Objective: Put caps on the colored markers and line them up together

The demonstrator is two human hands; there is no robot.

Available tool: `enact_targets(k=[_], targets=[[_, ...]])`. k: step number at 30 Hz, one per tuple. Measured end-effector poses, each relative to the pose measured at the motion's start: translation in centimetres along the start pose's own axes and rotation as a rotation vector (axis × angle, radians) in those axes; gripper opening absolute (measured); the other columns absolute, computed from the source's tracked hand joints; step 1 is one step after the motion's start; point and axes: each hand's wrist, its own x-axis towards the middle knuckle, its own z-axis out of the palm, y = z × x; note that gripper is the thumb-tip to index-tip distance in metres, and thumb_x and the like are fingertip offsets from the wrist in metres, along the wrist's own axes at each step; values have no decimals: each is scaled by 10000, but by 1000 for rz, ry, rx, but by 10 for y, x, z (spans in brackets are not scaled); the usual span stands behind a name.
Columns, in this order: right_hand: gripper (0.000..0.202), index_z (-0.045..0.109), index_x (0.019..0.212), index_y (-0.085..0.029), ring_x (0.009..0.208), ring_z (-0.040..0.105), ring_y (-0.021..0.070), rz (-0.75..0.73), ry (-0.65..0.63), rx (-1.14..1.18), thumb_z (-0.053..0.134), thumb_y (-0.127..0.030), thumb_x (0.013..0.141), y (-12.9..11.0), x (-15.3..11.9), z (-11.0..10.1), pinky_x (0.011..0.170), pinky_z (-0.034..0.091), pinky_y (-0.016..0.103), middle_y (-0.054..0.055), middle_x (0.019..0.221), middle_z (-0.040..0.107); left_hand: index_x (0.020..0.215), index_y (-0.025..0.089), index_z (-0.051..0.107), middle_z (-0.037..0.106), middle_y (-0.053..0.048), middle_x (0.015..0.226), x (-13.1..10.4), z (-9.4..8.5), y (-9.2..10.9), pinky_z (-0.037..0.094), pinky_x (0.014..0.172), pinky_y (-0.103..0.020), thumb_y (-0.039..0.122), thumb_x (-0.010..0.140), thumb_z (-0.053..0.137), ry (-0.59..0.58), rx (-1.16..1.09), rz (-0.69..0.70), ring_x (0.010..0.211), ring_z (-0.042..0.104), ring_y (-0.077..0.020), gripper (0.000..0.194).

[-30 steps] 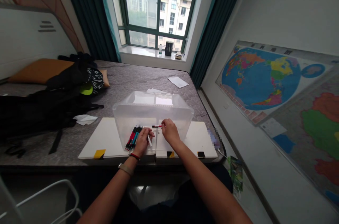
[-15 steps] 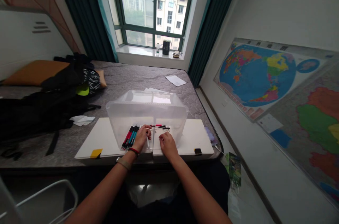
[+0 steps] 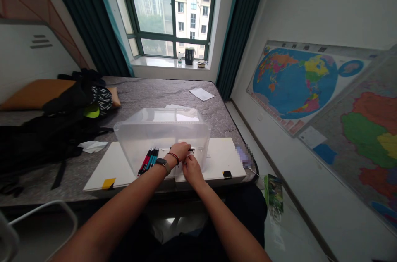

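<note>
My left hand (image 3: 180,151) reaches across to the right, fingers bent down and closed at a black pen (image 3: 191,150) whose end shows past the fingertips. Just below it, my right hand (image 3: 191,167) is curled with thumb and fingers pinched together; anything between them is hidden. A row of red, black and teal pens (image 3: 148,161) lies to the left of both hands. Behind the hands, a clear plastic bin (image 3: 161,134) rests on its side, its opening towards me. White boards or flat boxes (image 3: 221,154) lie beneath the pens and hands.
Yellow tape (image 3: 108,183) and black tape (image 3: 227,175) mark the front edge of the white surface. Black bags (image 3: 37,134) and a crumpled tissue (image 3: 92,146) lie left on the grey mattress (image 3: 145,88). A paper sheet (image 3: 201,94) lies farther back.
My left hand has moved right, from beside the pen row to the loose pens, and now partly covers them. My right hand stays close by, fingers curled. The view has shifted slightly.
</note>
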Motion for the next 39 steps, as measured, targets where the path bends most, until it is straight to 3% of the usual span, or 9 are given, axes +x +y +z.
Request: enact_targets(k=[6, 12, 16, 19, 22, 26, 31, 34, 39], targets=[[203, 619, 895, -147, 928, 526, 199, 7, 7, 30, 478, -42, 792, -1, 0, -1, 853, 433, 314, 96, 965, 544, 946, 218, 698, 699, -129, 956, 12, -2, 0, 472, 726, -331, 227, 779, 594, -9, -19, -38, 867, 659, -259, 196], [196, 631, 880, -156, 918, 534, 192, 13, 3, 36, 497, -43, 792, -2, -1, -5, 848, 439, 304, 88, 953, 544, 821, 213, 696, 703, -108, 865, 16, -9, 0, 444, 680, -318, 249, 728, 642, 25, -110, -60, 786, 649, -248, 114], [176, 638, 885, -159, 900, 538, 186, 19, 1, 24, 514, -62, 805, -3, -1, -5, 852, 437, 298, 79, 935, 539, 856, 217, 643, 674, -36, 732, 0, -17, -10, 420, 647, -281, 340, 781, 616, 286, -401, -56, 691, 616, -188, 146], [152, 641, 882, -167, 890, 544, 180, 39, -3, 32, 533, -88, 812, -4, 0, -4, 854, 437, 291, 70, 923, 537, 904, 201, 596, 628, 1, 667, -26, -12, -20, 416, 614, -261, 423, 821, 571, 498, -720, -106, 611, 576, -150, 238], [110, 643, 878, -170, 873, 555, 175, 78, -36, 50, 562, -129, 816, -6, 3, -6, 843, 443, 288, 66, 921, 544, 940, 184, 554, 577, 21, 623, -53, 7, -25, 417, 577, -251, 473, 818, 561, 608, -1003, -211, 582, 555, -142, 315], [115, 635, 928, -171, 830, 570, 165, 105, -117, 40, 564, -171, 837, -13, 20, -18, 811, 452, 285, 60, 916, 573, 912, 187, 521, 554, 23, 672, -73, 37, -23, 406, 518, -225, 490, 777, 598, 717, -1216, -325, 572, 528, -124, 340], [174, 624, 1013, -187, 882, 578, 162, -30, -188, -129, 511, -171, 882, -30, 68, -31, 824, 435, 270, 63, 978, 603, 917, 217, 451, 447, 81, 600, -80, 48, -28, 266, 381, -161, 463, 793, 574, 695, -1563, -365, 413, 378, -60, 301], [170, 660, 978, -200, 890, 593, 175, -142, -392, -299, 517, -197, 887, -42, 100, -25, 793, 437, 267, 70, 987, 623, 899, 226, 414, 446, 85, 613, -83, 45, -36, 198, 359, -142, 456, 800, 548, 647, -1733, -372, 378, 333, -38, 285], [196, 696, 946, -196, 944, 623, 205, -371, -667, -470, 595, -117, 798, -55, 132, -1, 777, 453, 266, 94, 1006, 669, 892, 228, 402, 477, 78, 660, -86, 46, -41, 193, 363, -138, 432, 785, 578, 572, -1767, -309, 387, 344, -30, 290]])
